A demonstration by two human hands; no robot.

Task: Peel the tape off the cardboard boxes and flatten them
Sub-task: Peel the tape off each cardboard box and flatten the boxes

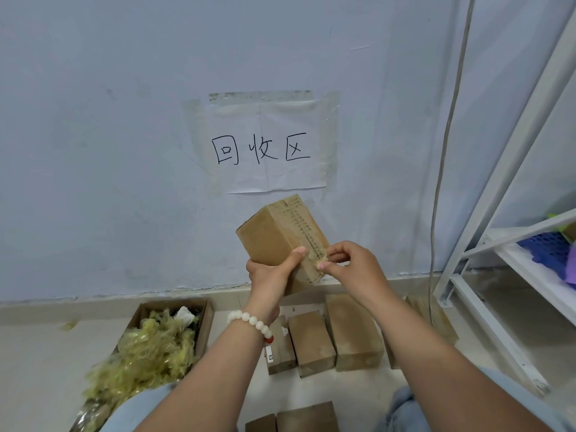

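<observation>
Just below the middle of the frame, the left hand (270, 273) holds a cardboard box (269, 235) up in front of the wall. Its grip wraps the lower end, with the thumb pressed on the face beside the seam. The box's long axis leans from lower centre up toward the right. The taped seam runs along that axis on the face turned toward the right hand (353, 266). That hand is the nearer one to the seam's lower end, and its narrow grip pinches the tape (318, 258) there between thumb and fingertips. The pinched bit is small and blurred, so it seems to be a lifted end rather than a loose scrap. The peel would likely run up the seam, away from both hands. More sealed boxes (352, 332) stand on the floor at lower centre, and an open carton (206, 325) of crumpled tape sits at lower left.
</observation>
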